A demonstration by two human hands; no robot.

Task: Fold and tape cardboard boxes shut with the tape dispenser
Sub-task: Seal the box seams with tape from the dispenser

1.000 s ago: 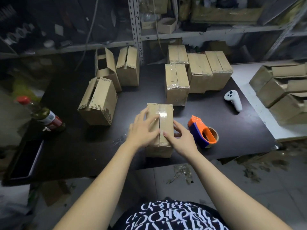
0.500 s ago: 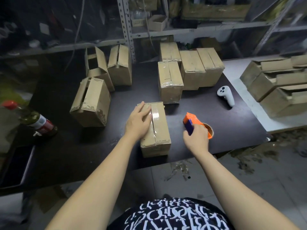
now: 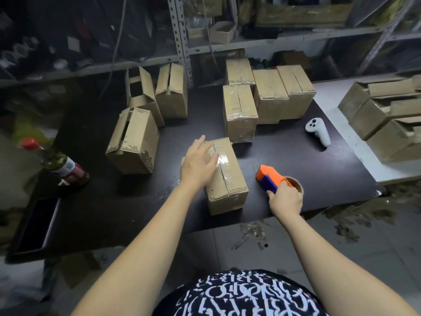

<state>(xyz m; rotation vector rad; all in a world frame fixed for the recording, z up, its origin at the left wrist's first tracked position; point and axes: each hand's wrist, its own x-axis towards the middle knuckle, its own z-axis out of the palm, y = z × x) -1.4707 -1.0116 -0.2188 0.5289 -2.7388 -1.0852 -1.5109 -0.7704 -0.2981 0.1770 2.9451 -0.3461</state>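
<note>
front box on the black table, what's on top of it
Left hand lies flat on the front box, beside a shiny tape strip along the seam. The cardboard under the palm is hidden.

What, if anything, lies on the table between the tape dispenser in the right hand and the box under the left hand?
Nothing visible does. The right hand grips the tape dispenser just right of the box, which the left hand rests on; only bare dark table separates them.

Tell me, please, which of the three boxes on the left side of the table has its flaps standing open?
The rear-left box: its flaps stand up, showing the dark inside; its two neighbours are folded shut.
</note>
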